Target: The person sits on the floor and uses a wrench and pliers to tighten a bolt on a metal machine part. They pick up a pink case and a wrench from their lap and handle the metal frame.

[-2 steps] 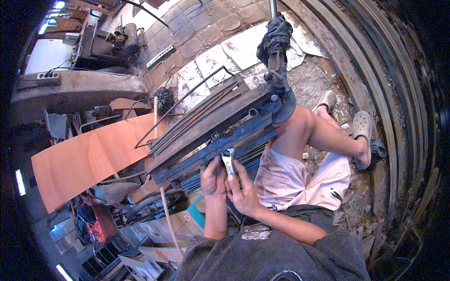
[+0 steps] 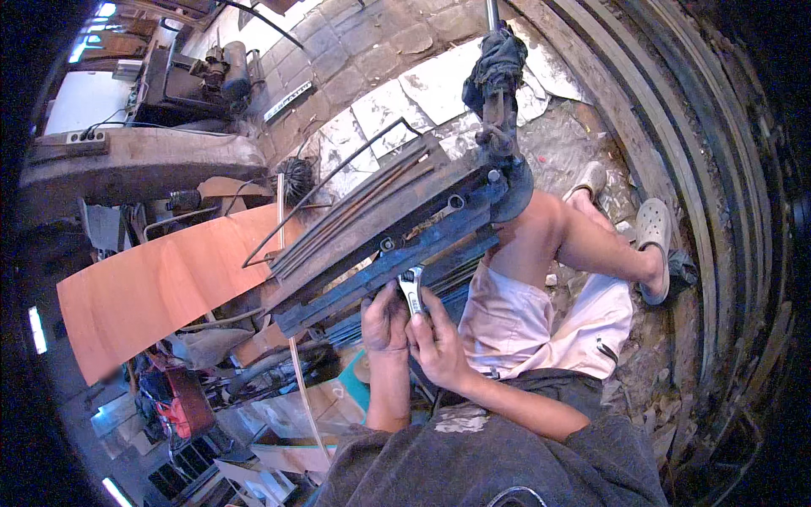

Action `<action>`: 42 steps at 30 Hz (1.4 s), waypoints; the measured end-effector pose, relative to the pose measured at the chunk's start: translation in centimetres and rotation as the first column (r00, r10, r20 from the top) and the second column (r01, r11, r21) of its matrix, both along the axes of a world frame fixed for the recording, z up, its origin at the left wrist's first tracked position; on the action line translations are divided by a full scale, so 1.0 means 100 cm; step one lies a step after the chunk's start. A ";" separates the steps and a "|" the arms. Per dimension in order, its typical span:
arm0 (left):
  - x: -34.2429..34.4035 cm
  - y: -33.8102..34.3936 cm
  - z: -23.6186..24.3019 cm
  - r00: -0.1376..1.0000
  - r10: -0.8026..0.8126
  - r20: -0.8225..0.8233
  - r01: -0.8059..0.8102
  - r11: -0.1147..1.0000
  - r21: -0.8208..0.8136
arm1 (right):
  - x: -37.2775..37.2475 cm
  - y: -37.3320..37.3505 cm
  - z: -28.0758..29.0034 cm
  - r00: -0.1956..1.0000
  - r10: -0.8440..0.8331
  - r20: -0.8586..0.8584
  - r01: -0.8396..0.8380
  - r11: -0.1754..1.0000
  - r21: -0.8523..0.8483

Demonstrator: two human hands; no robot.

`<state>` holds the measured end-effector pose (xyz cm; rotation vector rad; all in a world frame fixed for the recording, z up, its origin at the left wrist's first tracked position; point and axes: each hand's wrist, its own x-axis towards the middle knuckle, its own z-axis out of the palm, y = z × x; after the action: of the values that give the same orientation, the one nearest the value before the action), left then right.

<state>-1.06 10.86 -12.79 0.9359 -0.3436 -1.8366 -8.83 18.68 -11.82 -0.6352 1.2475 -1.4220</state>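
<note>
My right hand point(image 2: 431, 346) is closed on a silver adjustable wrench point(image 2: 412, 290), whose head sits just at the lower edge of a dark, grimy metal bar assembly point(image 2: 372, 270). My left hand point(image 2: 384, 329) is curled just left of the wrench, with its thumb raised toward that edge; whatever its fingers grip is hidden. The assembly runs diagonally to an upright post point(image 2: 498, 110) wrapped with dark material near the top, and has two ring-like fittings along it. A bent rod and several long metal strips lie along its far side.
An orange-brown sheet point(image 2: 160, 296) juts out left, above cluttered scrap. A machine with a cylinder point(image 2: 232, 72) stands behind a low wall point(image 2: 152, 160). My legs and clogged feet point(image 2: 652, 253) are at right, beside long stacked bars point(image 2: 710, 186). Pale sheets point(image 2: 380, 118) lie on the paved floor.
</note>
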 end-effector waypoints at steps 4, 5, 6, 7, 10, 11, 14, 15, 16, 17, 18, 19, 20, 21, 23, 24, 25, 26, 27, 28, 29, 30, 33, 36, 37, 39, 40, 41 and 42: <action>-0.005 -0.001 0.009 1.000 -0.001 0.000 0.001 1.000 -0.008 | -0.004 -0.003 0.008 0.999 0.015 -0.041 -0.014 0.999 0.035; -0.006 -0.001 0.010 1.000 0.012 0.009 -0.012 1.000 -0.010 | -0.002 -0.002 0.006 0.999 0.018 -0.046 -0.015 0.999 0.051; -0.005 -0.001 0.011 0.999 0.019 0.047 -0.018 1.000 -0.017 | -0.001 -0.001 0.008 0.998 0.028 -0.049 -0.024 0.997 0.078; -0.006 0.000 0.012 0.996 0.028 0.081 -0.026 0.999 -0.025 | -0.002 -0.002 0.010 0.998 0.041 -0.055 -0.035 0.994 0.103; 0.009 -0.007 -0.006 0.994 -0.036 0.107 0.027 0.996 0.079 | 0.007 -0.009 0.012 0.992 -0.029 -0.119 0.041 0.994 0.097; 0.017 -0.009 -0.010 0.997 -0.059 0.060 0.054 0.995 0.079 | 0.011 -0.010 0.012 0.991 -0.043 -0.130 0.054 0.995 0.086; 0.015 -0.010 -0.006 0.996 -0.075 0.048 0.074 0.997 0.036 | 0.013 -0.010 0.008 0.992 -0.069 -0.108 0.072 0.997 0.031; 0.015 -0.009 -0.007 0.995 -0.079 0.065 0.076 0.996 0.038 | 0.010 -0.008 0.008 0.996 -0.042 -0.079 0.046 0.998 0.046; 0.014 -0.011 -0.003 0.993 -0.085 0.085 0.082 0.996 0.041 | 0.007 -0.009 0.009 0.999 -0.020 -0.046 0.022 0.998 0.061; 0.008 -0.007 0.004 0.987 -0.069 0.143 0.068 0.998 0.017 | 0.001 -0.009 0.006 0.999 0.002 -0.054 0.000 1.000 0.030; -0.003 -0.005 0.009 0.996 0.002 0.093 -0.006 0.999 0.035 | -0.002 -0.008 0.006 1.000 0.009 -0.025 -0.008 1.000 0.022; -0.008 -0.004 0.014 0.993 0.021 0.118 -0.023 1.000 0.020 | -0.004 -0.008 0.006 1.000 0.012 0.005 -0.012 1.000 0.014; -0.011 -0.002 0.015 0.989 0.038 0.140 -0.040 0.999 0.007 | -0.007 -0.008 0.006 0.999 0.016 0.033 -0.017 1.000 0.008; -0.007 -0.002 0.009 0.989 0.017 0.144 -0.015 1.000 -0.015 | -0.006 -0.011 0.009 0.999 0.001 0.044 -0.001 1.000 0.010; 0.003 -0.003 -0.004 0.988 -0.021 0.155 0.030 0.998 -0.057 | -0.006 -0.013 0.013 0.999 -0.005 0.044 0.004 1.000 0.026; 0.007 -0.001 -0.007 0.988 -0.029 0.153 0.038 0.998 -0.057 | -0.006 -0.012 0.014 1.000 0.003 0.031 -0.004 0.999 0.042; 0.008 -0.003 -0.007 0.988 -0.037 0.152 0.046 0.997 -0.062 | -0.005 -0.013 0.014 1.000 -0.002 0.009 0.001 1.000 0.029; 0.008 -0.004 -0.005 0.987 -0.044 0.151 0.055 0.996 -0.067 | -0.006 -0.013 0.016 0.999 0.023 0.040 -0.025 0.998 0.054; 0.006 -0.003 -0.002 0.988 -0.019 0.154 0.028 0.998 -0.054 | -0.007 -0.013 0.018 0.996 0.045 0.071 -0.051 0.996 0.077; -0.001 -0.002 0.004 0.988 0.000 0.152 0.007 0.999 -0.045 | -0.012 -0.014 0.024 0.985 0.087 0.151 -0.107 0.986 0.130; -0.006 -0.002 0.007 0.988 0.019 0.151 -0.013 0.999 -0.037 | -0.014 -0.014 0.022 0.984 0.102 0.147 -0.122 0.984 0.133; -0.004 -0.001 0.000 0.995 0.025 0.101 -0.023 1.000 -0.020 | -0.015 -0.013 0.020 0.983 0.116 0.144 -0.136 0.981 0.138; 0.002 -0.003 -0.015 1.000 0.012 -0.012 -0.013 0.999 -0.031 | -0.010 -0.013 0.007 0.997 0.075 0.023 -0.076 0.995 0.060; 0.004 -0.008 -0.013 0.995 -0.057 -0.082 0.058 0.998 0.013 | -0.004 -0.013 0.003 0.994 0.020 0.108 -0.021 1.000 0.014; 0.002 -0.006 -0.012 0.990 -0.039 -0.135 0.049 0.996 0.077 | -0.005 -0.014 0.005 0.983 0.007 0.185 -0.010 1.000 0.014; -0.005 -0.007 -0.005 0.974 -0.083 -0.211 0.102 0.992 0.078 | -0.009 -0.014 0.020 0.898 0.002 0.441 -0.034 0.997 0.065; -0.008 -0.007 -0.004 0.963 -0.104 -0.250 0.127 0.989 0.078 | -0.010 -0.015 0.023 0.830 -0.006 0.557 -0.052 0.995 0.088; -0.007 -0.007 -0.009 0.965 -0.066 -0.254 0.083 0.995 0.057 | -0.007 -0.017 0.021 0.838 -0.056 0.542 0.002 0.995 0.099; -0.007 -0.009 -0.010 0.980 -0.061 -0.187 0.077 0.994 0.078 | -0.010 -0.017 0.021 0.847 -0.028 0.531 -0.027 0.995 0.097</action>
<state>-1.76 9.99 -13.83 0.8121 -0.1865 -1.9979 -9.83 16.96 -9.70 -0.1431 0.8632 -1.3978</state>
